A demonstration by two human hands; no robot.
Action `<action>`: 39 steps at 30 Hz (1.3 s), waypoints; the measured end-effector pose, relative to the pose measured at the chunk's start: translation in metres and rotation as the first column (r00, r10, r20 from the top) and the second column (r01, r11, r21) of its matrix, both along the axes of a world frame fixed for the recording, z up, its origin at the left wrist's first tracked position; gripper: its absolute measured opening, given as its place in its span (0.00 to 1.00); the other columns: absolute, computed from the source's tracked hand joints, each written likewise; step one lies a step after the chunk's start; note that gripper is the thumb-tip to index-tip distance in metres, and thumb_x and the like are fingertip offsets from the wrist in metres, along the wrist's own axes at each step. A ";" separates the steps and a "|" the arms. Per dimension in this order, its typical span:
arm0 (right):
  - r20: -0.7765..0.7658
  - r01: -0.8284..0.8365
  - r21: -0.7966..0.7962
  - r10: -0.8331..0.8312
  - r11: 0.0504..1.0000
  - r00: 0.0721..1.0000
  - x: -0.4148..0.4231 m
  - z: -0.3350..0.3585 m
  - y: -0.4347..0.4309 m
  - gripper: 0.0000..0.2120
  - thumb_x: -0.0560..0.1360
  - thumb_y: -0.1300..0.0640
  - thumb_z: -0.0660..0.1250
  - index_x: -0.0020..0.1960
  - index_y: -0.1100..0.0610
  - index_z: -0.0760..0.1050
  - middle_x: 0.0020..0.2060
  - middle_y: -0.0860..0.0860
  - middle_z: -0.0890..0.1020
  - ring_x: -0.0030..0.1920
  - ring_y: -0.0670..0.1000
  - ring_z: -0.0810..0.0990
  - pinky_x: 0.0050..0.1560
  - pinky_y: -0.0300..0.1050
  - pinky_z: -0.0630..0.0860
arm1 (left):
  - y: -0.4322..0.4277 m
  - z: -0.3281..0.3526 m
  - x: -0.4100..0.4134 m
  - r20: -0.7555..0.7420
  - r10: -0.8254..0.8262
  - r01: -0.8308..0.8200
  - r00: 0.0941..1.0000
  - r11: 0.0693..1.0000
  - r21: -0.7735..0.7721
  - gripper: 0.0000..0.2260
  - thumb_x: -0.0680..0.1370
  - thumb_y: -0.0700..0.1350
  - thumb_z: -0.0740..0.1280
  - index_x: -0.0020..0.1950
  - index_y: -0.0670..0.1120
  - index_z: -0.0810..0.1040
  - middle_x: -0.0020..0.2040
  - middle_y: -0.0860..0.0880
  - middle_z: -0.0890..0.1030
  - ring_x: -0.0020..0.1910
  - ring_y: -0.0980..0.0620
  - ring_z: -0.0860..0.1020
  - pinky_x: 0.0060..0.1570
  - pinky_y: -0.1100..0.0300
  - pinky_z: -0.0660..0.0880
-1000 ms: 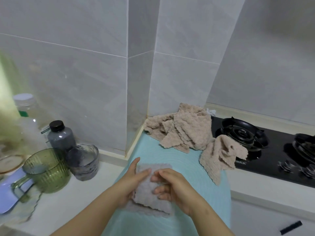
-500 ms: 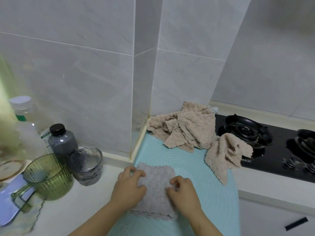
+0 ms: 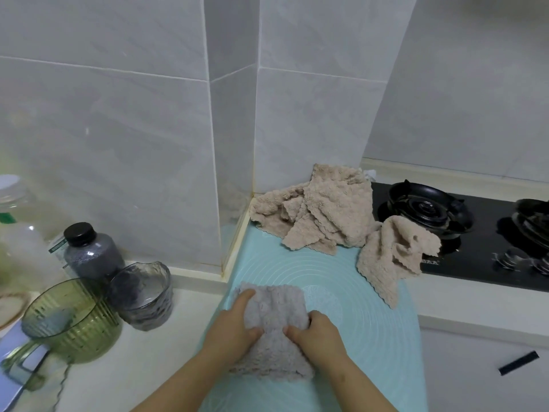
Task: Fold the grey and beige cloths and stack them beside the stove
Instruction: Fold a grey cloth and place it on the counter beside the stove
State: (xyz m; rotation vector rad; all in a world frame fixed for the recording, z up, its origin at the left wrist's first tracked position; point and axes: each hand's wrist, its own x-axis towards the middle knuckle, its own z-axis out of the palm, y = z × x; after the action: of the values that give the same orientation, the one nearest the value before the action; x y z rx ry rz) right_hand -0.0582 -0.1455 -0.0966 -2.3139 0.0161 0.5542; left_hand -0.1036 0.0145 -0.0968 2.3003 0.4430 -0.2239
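Note:
A folded grey cloth [image 3: 274, 310] lies on the teal mat [image 3: 365, 316] near the counter's front. My left hand [image 3: 233, 333] grips its left edge, thumb on top. On the right edge, my right hand [image 3: 319, 334] holds it with curled fingers and its thumb pressed on the cloth. The cloth bulges a little between the two hands. A crumpled pile of beige cloths [image 3: 320, 209] sits in the corner at the back of the mat. One more beige cloth [image 3: 392, 257] lies crumpled over the edge of the black stove [image 3: 481, 248].
Left of the mat stand a green ribbed jug [image 3: 68, 319], a grey glass cup [image 3: 142, 295], a dark-capped bottle [image 3: 89, 251] and a clear bottle [image 3: 17, 227]. Tiled walls close off the back. The stove's burners [image 3: 427, 209] are at right.
Both hands slid down the grey cloth toward me, from its upper half to its middle sides. The view shifted slightly; the beige cloths have not moved.

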 end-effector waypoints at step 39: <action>-0.373 0.646 0.726 -0.652 0.238 0.660 0.002 0.066 -0.652 0.21 0.73 0.71 0.62 0.61 0.52 0.72 0.51 0.56 0.80 0.45 0.57 0.81 0.38 0.47 0.78 | -0.651 0.058 0.149 0.001 -0.509 0.322 0.861 0.542 -0.776 0.29 0.70 0.35 0.73 0.66 0.55 0.69 0.52 0.56 0.76 0.50 0.54 0.78 0.42 0.65 0.76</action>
State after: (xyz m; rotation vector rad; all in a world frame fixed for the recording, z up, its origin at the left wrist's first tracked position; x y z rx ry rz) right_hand -0.0566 -0.7973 -0.0310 -1.1544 0.5941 0.0348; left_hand 0.0453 -0.6363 -0.0393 1.4849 -0.1286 -0.7719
